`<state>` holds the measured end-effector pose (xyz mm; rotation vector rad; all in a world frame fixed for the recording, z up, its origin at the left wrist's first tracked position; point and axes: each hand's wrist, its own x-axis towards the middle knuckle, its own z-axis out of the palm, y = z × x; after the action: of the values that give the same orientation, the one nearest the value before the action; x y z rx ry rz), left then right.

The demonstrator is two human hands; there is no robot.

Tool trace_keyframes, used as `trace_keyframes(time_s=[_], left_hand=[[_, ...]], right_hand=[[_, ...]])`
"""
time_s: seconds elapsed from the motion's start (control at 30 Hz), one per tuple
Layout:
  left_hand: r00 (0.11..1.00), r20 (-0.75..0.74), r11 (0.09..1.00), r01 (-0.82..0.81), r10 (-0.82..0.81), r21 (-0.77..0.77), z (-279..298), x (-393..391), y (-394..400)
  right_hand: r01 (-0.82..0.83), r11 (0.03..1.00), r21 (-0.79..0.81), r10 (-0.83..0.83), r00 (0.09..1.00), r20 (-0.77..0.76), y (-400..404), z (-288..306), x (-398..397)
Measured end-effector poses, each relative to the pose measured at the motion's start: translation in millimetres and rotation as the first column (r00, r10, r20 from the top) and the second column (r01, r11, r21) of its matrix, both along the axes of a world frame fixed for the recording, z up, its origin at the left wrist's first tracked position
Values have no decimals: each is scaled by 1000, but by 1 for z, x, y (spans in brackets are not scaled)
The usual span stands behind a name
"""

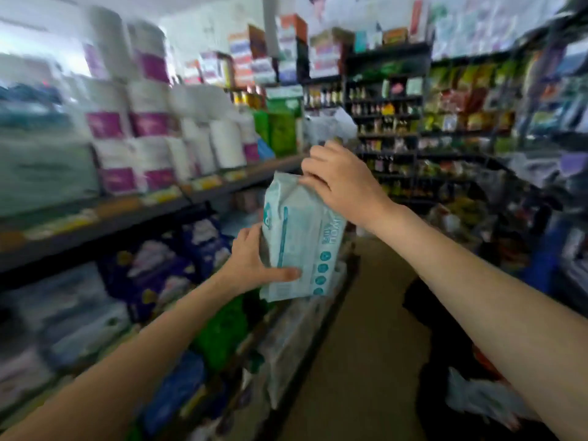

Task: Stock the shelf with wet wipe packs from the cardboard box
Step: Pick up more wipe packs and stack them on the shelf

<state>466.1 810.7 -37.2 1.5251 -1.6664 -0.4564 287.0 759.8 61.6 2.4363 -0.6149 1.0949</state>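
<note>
Pale-blue wet wipe pack (299, 240) upright, left hand (254, 265) gripping below, right hand (340, 179) pinching its top.

A small shop is showing here: paper rolls (152, 122) are crowding a shelf (105, 218) at nine o'clock, bottles (381, 109) and snack packets (461, 97) are filling racks at one o'clock.

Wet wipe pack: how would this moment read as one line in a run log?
step: carrying | wet wipe pack: upright, in the air | left hand: grips lower end | right hand: grips top end | shelf: to the left
</note>
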Motion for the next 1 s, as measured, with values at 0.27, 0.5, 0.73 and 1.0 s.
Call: trace_keyframes(time_s=[0.27, 0.5, 0.73, 1.0], left_hand=[[722, 307, 653, -257, 620, -713, 149, 162, 91], [-101, 478, 489, 206, 872, -848, 194, 275, 163], [-391, 474, 591, 275, 789, -758, 202, 317, 169], [-320, 402, 373, -150, 858, -915, 232, 354, 159]], right_hand=[[-413, 911, -7, 340, 739, 581, 26, 85, 159], [-760, 304, 574, 463, 644, 609, 43, 108, 263], [-635, 651, 416, 657, 746, 109, 63, 118, 373], [-592, 804, 53, 560, 785, 265, 40, 131, 424]])
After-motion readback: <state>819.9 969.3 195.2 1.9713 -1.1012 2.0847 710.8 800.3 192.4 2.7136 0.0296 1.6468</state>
